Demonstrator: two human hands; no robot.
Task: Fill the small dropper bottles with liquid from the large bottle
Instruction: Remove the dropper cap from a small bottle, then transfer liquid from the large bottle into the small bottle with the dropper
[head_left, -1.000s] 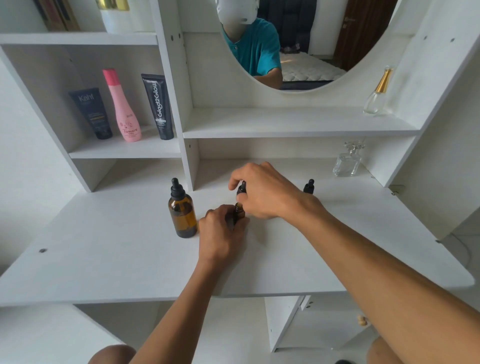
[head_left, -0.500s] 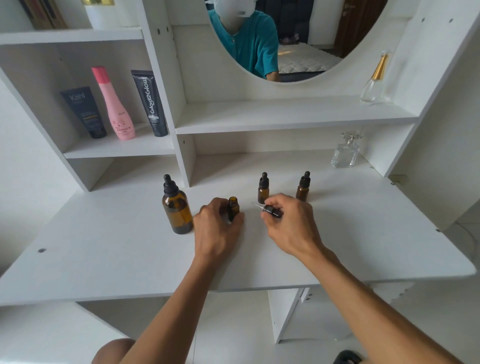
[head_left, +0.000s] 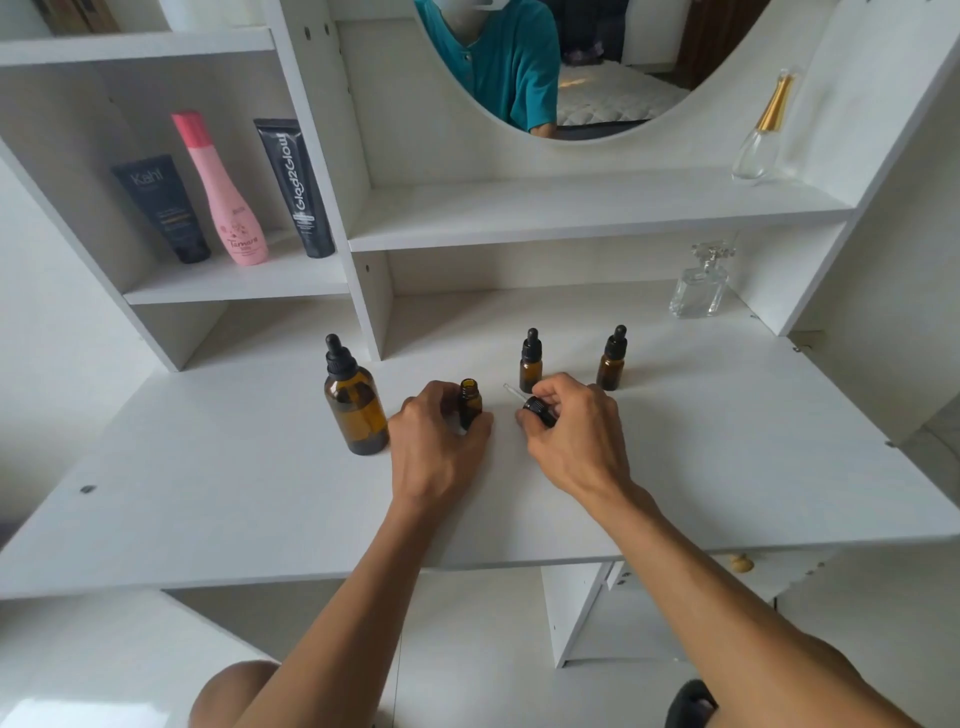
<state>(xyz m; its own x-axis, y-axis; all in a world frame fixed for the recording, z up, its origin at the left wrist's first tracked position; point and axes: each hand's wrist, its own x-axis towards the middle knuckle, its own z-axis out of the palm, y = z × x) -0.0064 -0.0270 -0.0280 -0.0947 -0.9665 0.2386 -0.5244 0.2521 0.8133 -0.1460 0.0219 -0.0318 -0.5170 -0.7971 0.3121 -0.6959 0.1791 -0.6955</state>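
Left hand (head_left: 439, 441) is wrapping around the open small bottle (head_left: 470, 402), which is standing upright on the desk (head_left: 234, 493) a bit back from the front edge, roughly mid-width. Right hand (head_left: 571, 431) is pinching the pulled-out dropper cap (head_left: 537, 404), with its glass tube (head_left: 511, 391) pointing up and left, off the surface. So both hands are closed on something, neither one free.

What I'd be worrying about here: that glass tube is sticking out bare and thin, so if the cap is getting laid down carelessly it could be rolling toward the front edge or chipping, or just picking up dirt off the desk. The open bottle is light and narrow, so a knuckle bump while reaching for the big bottle (head_left: 356, 405) could be tipping it. The big bottle is sitting just beside the left hand, cap on, so somebody's going to have to let go of something to open it. My guess is that's the risky bit.

The other two small bottles (head_left: 530, 361) (head_left: 612, 358) are waiting capped further back, toward the rear of the desk, right of the shelf divider.

The desk is plain white and smooth, part of a vanity with a mirror (head_left: 597, 67). Tubes (head_left: 293, 187) and a pink bottle (head_left: 223, 192) are sitting in the left cubby, clear perfume bottles (head_left: 701, 283) at the right rear.
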